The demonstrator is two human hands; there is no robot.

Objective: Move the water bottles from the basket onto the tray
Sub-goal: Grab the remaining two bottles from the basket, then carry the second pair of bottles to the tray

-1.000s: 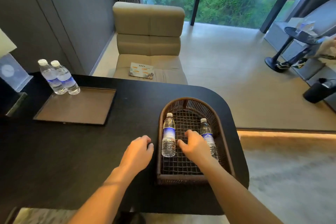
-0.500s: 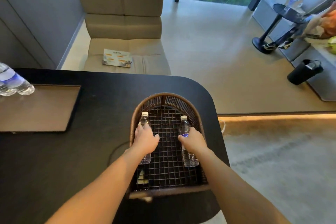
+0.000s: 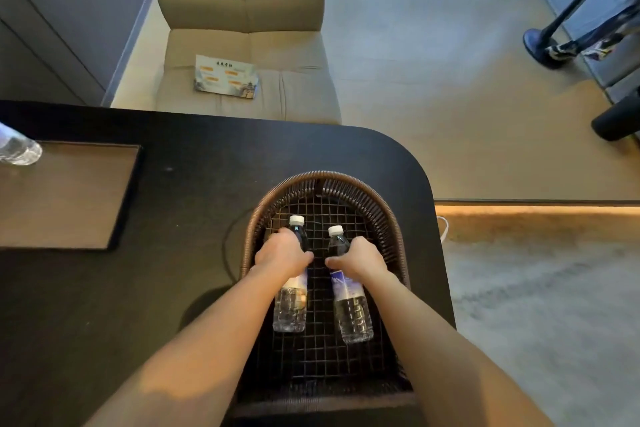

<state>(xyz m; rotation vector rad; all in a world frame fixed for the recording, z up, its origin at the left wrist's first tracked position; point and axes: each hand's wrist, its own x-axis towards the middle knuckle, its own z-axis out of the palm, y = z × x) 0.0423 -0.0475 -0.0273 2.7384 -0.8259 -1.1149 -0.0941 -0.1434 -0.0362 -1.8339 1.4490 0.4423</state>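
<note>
Black table (image 3: 194, 156) fills my frame: left hand (image 3: 282, 252) and right hand (image 3: 362, 260) each clamped round a water bottle (image 3: 291, 302) (image 3: 349, 305) in the basket (image 3: 391, 218) at lower centre, the tray (image 3: 69, 194) at left holding another bottle (image 3: 17, 149), so I judge two left.

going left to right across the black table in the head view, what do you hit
bottle at the tray's far left corner → tray → left hand on a bottle → right hand on the other bottle, both inside the basket
</note>
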